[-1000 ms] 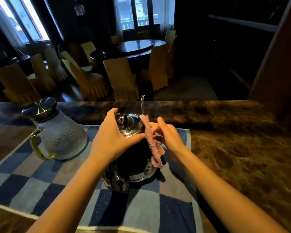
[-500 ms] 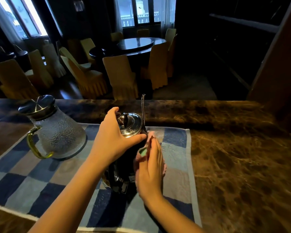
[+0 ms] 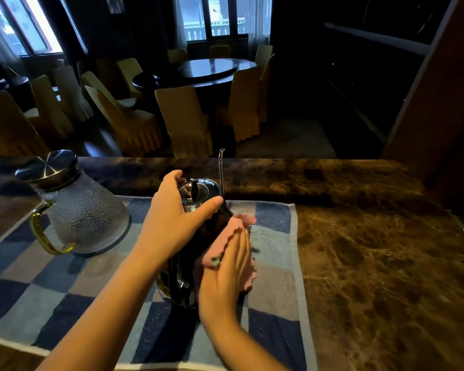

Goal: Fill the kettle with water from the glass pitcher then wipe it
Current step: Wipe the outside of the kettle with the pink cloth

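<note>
A dark kettle (image 3: 184, 266) with a shiny steel lid (image 3: 198, 192) and a thin upright spout stands in the middle of a blue checked towel (image 3: 51, 295). My left hand (image 3: 172, 220) grips the kettle's top around the lid. My right hand (image 3: 229, 271) presses a pink cloth (image 3: 237, 223) flat against the kettle's right side, fingers together and pointing up. A textured glass pitcher (image 3: 83, 210) with a yellow handle and a metal lid stands upright on the towel at the left, apart from both hands.
The towel lies on a brown marble counter (image 3: 373, 250) that runs to the right. Beyond the counter's far edge is a dim dining room with a round table (image 3: 206, 69) and several covered chairs. A dark wooden wall stands at the far right.
My right hand went from holding the hanging cloth beside the lid down to the kettle's right side, pressing the cloth on it. My left hand stayed on the lid.
</note>
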